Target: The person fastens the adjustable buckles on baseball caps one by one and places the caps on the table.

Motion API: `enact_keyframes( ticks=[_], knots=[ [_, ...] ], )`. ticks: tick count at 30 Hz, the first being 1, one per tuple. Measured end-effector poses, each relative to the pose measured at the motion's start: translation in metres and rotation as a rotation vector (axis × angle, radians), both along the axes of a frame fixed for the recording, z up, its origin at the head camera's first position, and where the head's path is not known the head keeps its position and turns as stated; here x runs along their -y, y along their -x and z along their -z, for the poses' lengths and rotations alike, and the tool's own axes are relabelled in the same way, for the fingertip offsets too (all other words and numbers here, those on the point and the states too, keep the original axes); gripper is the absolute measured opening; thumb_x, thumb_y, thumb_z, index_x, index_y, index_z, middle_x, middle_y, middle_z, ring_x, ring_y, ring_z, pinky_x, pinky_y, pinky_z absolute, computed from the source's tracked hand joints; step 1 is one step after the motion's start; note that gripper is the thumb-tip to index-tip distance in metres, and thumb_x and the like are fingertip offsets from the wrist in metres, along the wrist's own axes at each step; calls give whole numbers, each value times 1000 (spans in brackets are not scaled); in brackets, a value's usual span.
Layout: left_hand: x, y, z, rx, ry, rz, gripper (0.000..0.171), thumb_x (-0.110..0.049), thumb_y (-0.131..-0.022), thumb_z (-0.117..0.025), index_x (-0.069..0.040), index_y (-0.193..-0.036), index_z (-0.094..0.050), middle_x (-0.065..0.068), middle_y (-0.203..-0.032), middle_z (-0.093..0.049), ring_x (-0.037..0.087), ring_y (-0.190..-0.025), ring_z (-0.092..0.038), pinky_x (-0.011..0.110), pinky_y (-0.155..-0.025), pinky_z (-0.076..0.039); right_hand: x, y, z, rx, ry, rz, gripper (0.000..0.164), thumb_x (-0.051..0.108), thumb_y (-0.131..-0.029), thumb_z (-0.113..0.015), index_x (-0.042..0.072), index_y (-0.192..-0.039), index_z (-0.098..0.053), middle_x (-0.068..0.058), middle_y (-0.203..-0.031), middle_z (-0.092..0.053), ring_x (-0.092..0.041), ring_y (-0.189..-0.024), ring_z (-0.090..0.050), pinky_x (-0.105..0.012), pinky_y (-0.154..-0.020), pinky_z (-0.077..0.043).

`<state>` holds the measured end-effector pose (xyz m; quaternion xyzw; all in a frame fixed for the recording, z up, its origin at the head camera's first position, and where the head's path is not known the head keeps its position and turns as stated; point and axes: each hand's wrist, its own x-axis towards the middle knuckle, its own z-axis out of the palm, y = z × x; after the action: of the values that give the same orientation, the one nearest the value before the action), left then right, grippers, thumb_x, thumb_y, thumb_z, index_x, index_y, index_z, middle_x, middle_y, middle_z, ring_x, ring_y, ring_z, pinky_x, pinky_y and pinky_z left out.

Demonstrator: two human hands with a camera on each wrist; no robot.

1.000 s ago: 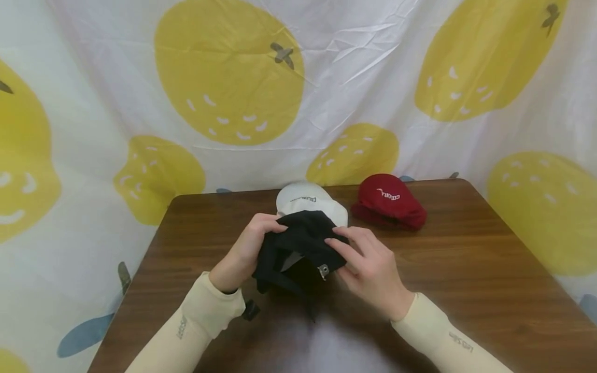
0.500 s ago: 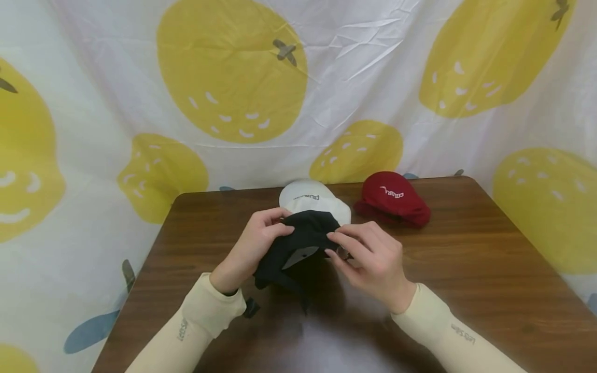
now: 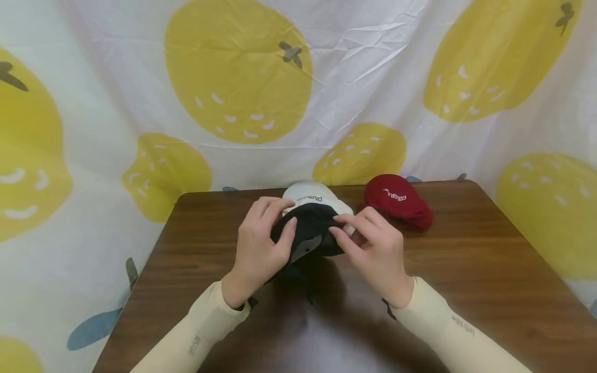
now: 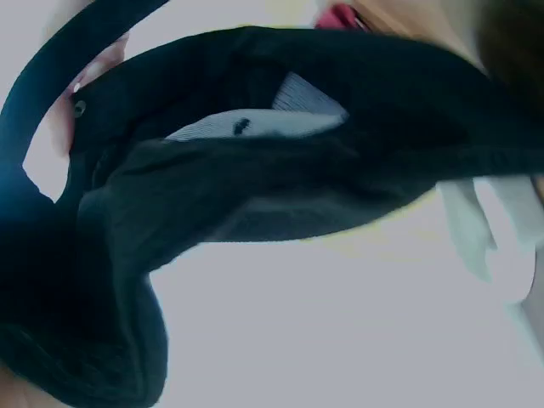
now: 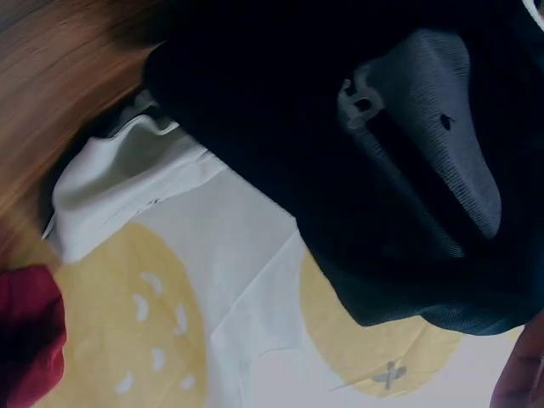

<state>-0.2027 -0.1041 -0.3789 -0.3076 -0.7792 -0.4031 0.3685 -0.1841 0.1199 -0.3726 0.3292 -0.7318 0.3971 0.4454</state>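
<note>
Held up over the table is a black fabric cap [image 3: 311, 220], its hollow side partly turned toward me. My left hand [image 3: 258, 243] grips its left edge between thumb and fingers. On the cap's right edge, my right hand [image 3: 377, 246] pinches the cloth with thumb and fingertips. Inside the cap, the right wrist view shows a grey panel [image 5: 433, 127] and a metal buckle [image 5: 361, 100]. A strap [image 4: 59, 72] loops across the upper left of the left wrist view. Right behind the black cap sits a white cap [image 3: 305, 191], partly covered by it.
A dark red cap [image 3: 395, 199] lies at the back of the brown wooden table [image 3: 471, 269], right of the white one. Behind the table hangs a white cloth [image 3: 354, 72] printed with yellow lemons.
My left hand has shifted up and its thumb now points upward along the cap. The cap has risen slightly and tilted. The metal buckle near my right hand has gone from the head view.
</note>
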Motion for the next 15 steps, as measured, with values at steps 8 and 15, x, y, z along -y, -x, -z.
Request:
enact_keyframes(
  ticks=[8, 15],
  knots=[
    [-13, -6, -1, -664, 334, -128, 29, -23, -92, -63, 0, -108, -71, 20, -114, -66, 42, -105, -61, 53, -80, -45, 11, 7, -24, 135, 65, 5, 25, -3, -75, -86, 0, -98, -77, -7, -76, -58, -14, -63, -54, -20, -59, -48],
    [-4, 2, 14, -822, 750, -240, 28, -10, -100, -50, -7, -117, -72, 13, -128, -65, 33, -112, -59, 47, -76, -45, 7, 34, -14, 183, 39, 25, 22, 14, -82, -85, 11, -103, -79, 5, -82, -61, -7, -68, -56, -21, -62, -50]
  ],
)
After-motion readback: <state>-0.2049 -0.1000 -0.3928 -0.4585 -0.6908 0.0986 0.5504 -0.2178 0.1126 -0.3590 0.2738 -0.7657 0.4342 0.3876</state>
